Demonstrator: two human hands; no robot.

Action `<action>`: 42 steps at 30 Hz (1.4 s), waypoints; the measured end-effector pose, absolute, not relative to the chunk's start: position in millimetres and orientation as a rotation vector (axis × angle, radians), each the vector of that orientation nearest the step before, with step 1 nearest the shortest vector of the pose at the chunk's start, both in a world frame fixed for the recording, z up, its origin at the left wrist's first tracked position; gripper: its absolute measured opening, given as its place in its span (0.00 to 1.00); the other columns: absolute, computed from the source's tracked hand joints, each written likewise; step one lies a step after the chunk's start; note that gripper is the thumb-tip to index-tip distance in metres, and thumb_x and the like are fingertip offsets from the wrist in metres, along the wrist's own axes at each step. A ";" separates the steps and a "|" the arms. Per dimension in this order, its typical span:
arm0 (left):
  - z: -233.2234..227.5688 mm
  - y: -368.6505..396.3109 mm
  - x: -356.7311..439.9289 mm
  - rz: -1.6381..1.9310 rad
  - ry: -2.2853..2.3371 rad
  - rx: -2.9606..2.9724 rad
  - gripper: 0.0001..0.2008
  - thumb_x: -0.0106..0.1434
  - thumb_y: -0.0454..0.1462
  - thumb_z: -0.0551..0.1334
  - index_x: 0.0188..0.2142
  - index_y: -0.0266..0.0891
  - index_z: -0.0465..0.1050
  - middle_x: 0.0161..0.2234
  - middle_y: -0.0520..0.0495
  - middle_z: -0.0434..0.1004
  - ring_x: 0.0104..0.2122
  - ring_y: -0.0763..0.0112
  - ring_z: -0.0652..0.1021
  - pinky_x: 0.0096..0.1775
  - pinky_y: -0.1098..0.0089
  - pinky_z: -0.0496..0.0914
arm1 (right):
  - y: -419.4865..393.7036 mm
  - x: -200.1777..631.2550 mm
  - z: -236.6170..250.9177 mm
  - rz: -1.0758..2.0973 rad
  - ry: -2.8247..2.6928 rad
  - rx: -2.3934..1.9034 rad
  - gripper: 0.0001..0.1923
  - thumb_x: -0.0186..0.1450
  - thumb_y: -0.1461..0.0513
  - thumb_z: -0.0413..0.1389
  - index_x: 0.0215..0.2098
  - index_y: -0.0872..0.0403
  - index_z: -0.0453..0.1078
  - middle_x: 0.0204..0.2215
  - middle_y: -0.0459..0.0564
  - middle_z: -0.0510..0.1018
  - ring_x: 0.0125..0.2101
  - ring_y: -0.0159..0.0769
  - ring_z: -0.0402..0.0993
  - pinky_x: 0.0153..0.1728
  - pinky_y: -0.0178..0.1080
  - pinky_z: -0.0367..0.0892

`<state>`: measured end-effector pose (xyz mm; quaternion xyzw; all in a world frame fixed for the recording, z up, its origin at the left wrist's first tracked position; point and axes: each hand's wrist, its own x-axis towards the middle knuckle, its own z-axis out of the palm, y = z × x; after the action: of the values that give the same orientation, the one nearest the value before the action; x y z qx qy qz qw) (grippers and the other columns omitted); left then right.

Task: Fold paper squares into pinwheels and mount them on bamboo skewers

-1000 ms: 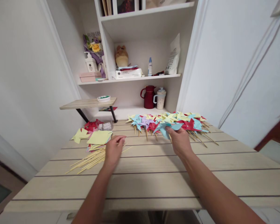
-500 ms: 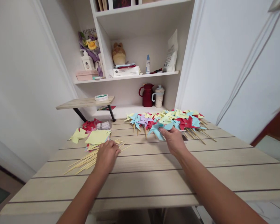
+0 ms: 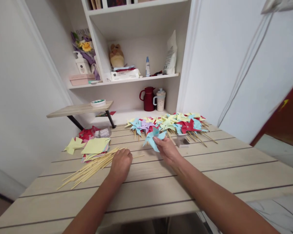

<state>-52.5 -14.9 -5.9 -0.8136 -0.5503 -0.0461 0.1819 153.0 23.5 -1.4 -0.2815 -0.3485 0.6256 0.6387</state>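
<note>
On table: right hand pinching blue pinwheel, left hand curled on skewers.

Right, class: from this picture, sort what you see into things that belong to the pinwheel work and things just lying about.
In the work:
right hand holding a blue pinwheel
left hand on the wooden sticks
paper squares
finished pinwheels

Just lying about:
red jug
mug
plush toy
tape roll
</note>
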 end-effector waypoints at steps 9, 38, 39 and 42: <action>-5.3 -3.9 3.7 -0.469 -1.628 -2.338 0.11 0.68 0.34 0.55 0.37 0.37 0.77 0.38 0.42 0.79 0.42 0.58 0.76 0.44 0.60 0.64 | 34.9 158.3 -6.2 1.556 -0.424 -0.628 0.11 0.52 0.60 0.69 0.29 0.51 0.73 0.23 0.43 0.80 0.22 0.32 0.73 0.25 0.36 0.70; 0.0 -10.3 -0.4 -2.733 -1.928 -1.945 0.16 0.61 0.48 0.61 0.38 0.37 0.79 0.23 0.52 0.70 0.24 0.74 0.69 0.28 0.73 0.64 | 6.3 180.6 25.6 1.014 -1.106 -0.566 0.05 0.55 0.59 0.66 0.29 0.51 0.76 0.24 0.44 0.77 0.25 0.32 0.69 0.27 0.35 0.64; 2.3 -12.0 -0.2 -2.811 -1.893 -1.938 0.17 0.60 0.49 0.62 0.38 0.37 0.78 0.23 0.53 0.69 0.24 0.75 0.69 0.28 0.74 0.64 | 2.7 181.0 26.3 0.964 -1.225 -0.568 0.04 0.57 0.59 0.64 0.29 0.51 0.76 0.23 0.44 0.76 0.24 0.33 0.69 0.26 0.36 0.64; 2.7 -12.7 1.1 -3.032 -1.937 -1.976 0.19 0.57 0.51 0.65 0.38 0.37 0.77 0.20 0.56 0.64 0.21 0.77 0.65 0.26 0.75 0.62 | -6.1 179.6 28.4 0.820 -1.477 -0.545 0.03 0.59 0.60 0.62 0.28 0.50 0.78 0.26 0.48 0.77 0.28 0.37 0.71 0.29 0.39 0.66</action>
<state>1.1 -12.7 2.7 -0.4266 -0.4181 -0.6547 -0.4632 179.6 -6.1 28.4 -0.2382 -0.6453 0.3581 0.6314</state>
